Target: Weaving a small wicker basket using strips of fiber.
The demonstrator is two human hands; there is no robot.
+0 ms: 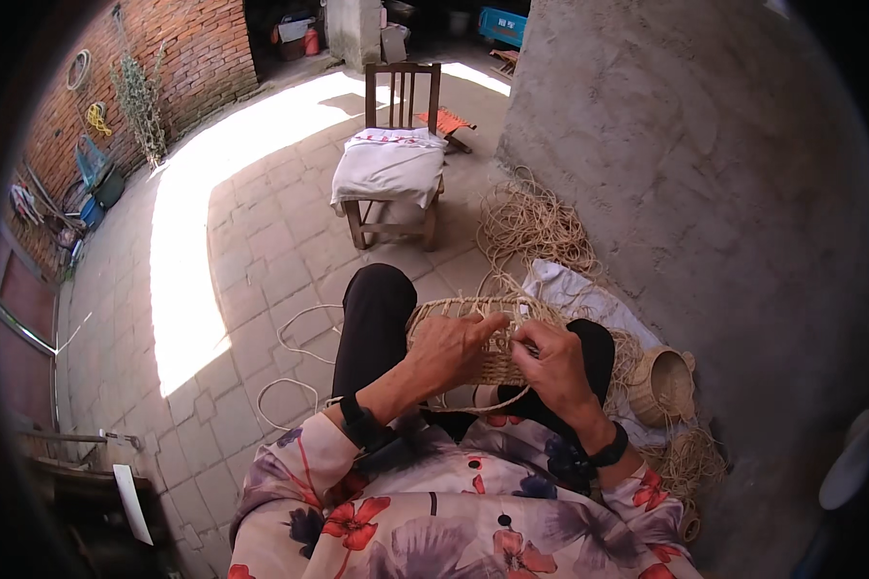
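Note:
A partly woven basket (498, 371) of pale straw-coloured cord lies between my knees. My left hand (451, 349) is closed over its left side, the index finger reaching along the rim. On the right side my right hand (553, 365) is curled, thumb and fingers pinched together at a strand of cord by the weave; the fingertips are partly hidden. A loose length of cord (285, 382) loops out to the left past my knee and back under my left forearm.
A wooden chair (429, 96) with a white cloth (386, 166) on its seat stands ahead. Coiled cord (536, 224) is heaped along the grey wall (705, 193) at right. Near my right knee, a small finished-looking basket (661, 388) lies tipped on a white sheet (589, 292).

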